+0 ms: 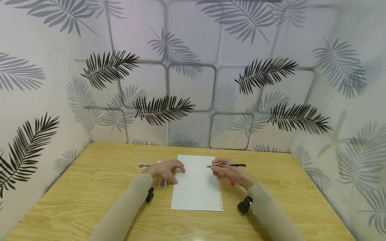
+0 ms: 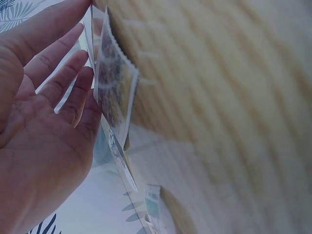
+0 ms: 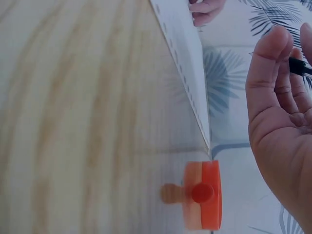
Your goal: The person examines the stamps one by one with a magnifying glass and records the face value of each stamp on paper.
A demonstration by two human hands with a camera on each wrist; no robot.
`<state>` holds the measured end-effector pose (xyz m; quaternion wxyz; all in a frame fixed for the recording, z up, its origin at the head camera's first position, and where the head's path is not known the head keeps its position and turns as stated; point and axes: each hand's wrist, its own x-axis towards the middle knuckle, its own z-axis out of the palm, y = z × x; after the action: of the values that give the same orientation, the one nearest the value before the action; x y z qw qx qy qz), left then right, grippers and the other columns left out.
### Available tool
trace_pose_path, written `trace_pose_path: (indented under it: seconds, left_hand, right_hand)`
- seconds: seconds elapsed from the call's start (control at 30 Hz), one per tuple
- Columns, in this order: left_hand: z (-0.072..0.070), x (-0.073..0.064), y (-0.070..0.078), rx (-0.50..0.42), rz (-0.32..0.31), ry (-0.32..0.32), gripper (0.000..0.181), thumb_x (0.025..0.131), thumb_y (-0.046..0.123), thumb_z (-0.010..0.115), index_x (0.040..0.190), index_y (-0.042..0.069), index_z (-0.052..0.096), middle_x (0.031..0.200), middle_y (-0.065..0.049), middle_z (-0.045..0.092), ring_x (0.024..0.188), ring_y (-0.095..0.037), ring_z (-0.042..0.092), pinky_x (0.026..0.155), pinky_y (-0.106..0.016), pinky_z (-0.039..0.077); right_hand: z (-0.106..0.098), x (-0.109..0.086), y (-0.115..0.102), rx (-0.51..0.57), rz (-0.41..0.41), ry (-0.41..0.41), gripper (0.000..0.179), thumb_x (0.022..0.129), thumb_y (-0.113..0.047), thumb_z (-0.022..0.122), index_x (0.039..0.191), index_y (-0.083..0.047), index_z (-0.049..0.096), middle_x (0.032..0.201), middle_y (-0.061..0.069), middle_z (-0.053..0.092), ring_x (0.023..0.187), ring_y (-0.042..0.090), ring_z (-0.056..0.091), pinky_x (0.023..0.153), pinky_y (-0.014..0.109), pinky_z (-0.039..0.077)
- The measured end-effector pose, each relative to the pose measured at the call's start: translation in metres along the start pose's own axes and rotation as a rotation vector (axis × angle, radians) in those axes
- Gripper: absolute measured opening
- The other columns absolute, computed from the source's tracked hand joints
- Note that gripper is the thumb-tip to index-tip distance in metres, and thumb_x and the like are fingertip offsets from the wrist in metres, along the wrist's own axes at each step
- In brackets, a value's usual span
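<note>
A sheet of lined paper (image 1: 197,195) with punched holes down its right edge lies on the table, a little faint writing near its upper left. My right hand (image 1: 232,174) pinches a black pen (image 1: 238,165) over the sheet's right edge, its tip pointing left. The pen's dark end (image 3: 298,67) shows in the right wrist view. My left hand (image 1: 165,170) lies at the sheet's left edge, fingers loosely bent and holding nothing. Close by it is a small picture piece with a toothed edge, like a stamp (image 2: 117,85), partly under the hand in the head view.
Another small picture card (image 1: 143,165) lies left of the left hand. An orange round object with a knob (image 3: 210,195) sits on the wooden table (image 1: 75,201) beside the right hand. Leaf-patterned walls (image 1: 190,87) stand at the back and sides.
</note>
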<state>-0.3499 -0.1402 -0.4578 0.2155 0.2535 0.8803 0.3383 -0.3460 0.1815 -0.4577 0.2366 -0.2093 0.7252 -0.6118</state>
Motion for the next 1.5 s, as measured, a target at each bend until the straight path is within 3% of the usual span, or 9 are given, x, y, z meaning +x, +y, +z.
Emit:
trace_pose_path:
  seconds: [0.27,0.47,0.67,0.87,1.07,1.5]
  left_hand:
    - [0.001,0.000,0.003,-0.004,-0.007,0.006,0.038,0.082,0.006,0.078,0.115,0.019,0.064,0.150,-0.004,0.039,0.145,-0.031,0.027,0.115,-0.051,0.028]
    - [0.000,-0.003,0.001,0.015,-0.010,0.004,0.038,0.082,0.007,0.078,0.116,0.020,0.064,0.149,-0.004,0.040,0.145,-0.031,0.028,0.115,-0.051,0.028]
    - [0.000,-0.003,-0.002,0.019,-0.011,0.000,0.038,0.082,0.007,0.079,0.115,0.020,0.065,0.149,-0.004,0.041,0.144,-0.031,0.029,0.115,-0.051,0.028]
    - [-0.001,-0.002,-0.001,0.037,-0.014,0.010,0.039,0.081,0.007,0.080,0.114,0.020,0.065,0.147,-0.003,0.043,0.143,-0.029,0.031,0.115,-0.050,0.028]
    - [-0.001,0.000,0.003,0.033,0.004,0.004,0.038,0.081,0.007,0.080,0.114,0.018,0.065,0.147,-0.004,0.043,0.142,-0.030,0.032,0.116,-0.050,0.027]
    - [0.000,0.004,0.001,0.022,-0.011,0.013,0.038,0.081,0.008,0.080,0.113,0.021,0.065,0.148,-0.004,0.042,0.146,-0.031,0.027,0.117,-0.052,0.024]
  right_hand:
    - [0.010,0.006,0.001,0.030,0.017,-0.002,0.034,0.099,-0.027,0.059,0.113,0.003,0.053,0.081,0.002,0.060,0.072,0.012,0.056,0.063,0.022,0.052]
    - [0.016,0.014,0.001,0.049,0.030,0.002,0.028,0.104,-0.031,0.049,0.104,-0.004,0.054,0.077,0.001,0.062,0.069,0.011,0.057,0.062,0.024,0.051]
    - [0.026,0.020,0.000,0.102,0.044,0.019,0.026,0.106,-0.022,0.044,0.117,-0.001,0.052,0.077,0.001,0.065,0.066,0.010,0.060,0.062,0.025,0.052]
    - [0.037,0.026,-0.001,0.024,0.097,0.091,0.017,0.100,-0.018,0.053,0.104,-0.002,0.057,0.081,0.005,0.070,0.071,0.014,0.067,0.067,0.028,0.056]
    - [0.044,0.033,-0.002,0.001,0.108,0.123,0.008,0.095,-0.014,0.059,0.090,-0.008,0.058,0.078,0.004,0.070,0.068,0.012,0.064,0.064,0.024,0.053]
    - [0.053,0.049,0.000,-0.139,0.067,0.120,0.007,0.092,-0.010,0.065,0.089,-0.003,0.065,0.075,-0.001,0.069,0.069,0.011,0.063,0.066,0.024,0.050]
